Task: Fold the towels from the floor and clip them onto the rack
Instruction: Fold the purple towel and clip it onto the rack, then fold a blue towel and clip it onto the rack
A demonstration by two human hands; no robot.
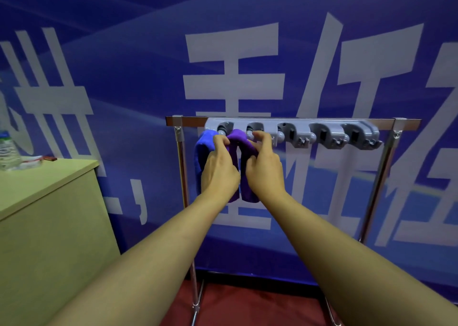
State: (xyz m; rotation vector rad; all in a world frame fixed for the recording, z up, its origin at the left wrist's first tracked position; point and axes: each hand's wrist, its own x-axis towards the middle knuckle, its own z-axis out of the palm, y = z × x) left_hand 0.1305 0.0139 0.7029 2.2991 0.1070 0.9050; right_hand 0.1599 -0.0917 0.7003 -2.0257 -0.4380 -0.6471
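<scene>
A: Purple towel (244,152) first: it hangs folded under the 2nd clip from the left on the grey clip bar (292,133), and both hands are on it.

B: How are they holding it?

A: The left hand (218,169) has its fingers curled round the left fold near the top; the right hand (265,169) pinches the right fold just beneath the clip. I judge they are seating it, not yet letting go.

B: And the blue towel (202,157)?

A: Already hanging from the 1st clip, touching the purple one's left side. So 1 looks done, 1 is nearly done.

B: What is left?

A: 3 clips on the right stand bare on the rack (292,122). The floor (260,306) shows no towels in view, so I cannot tell how many remain.
</scene>
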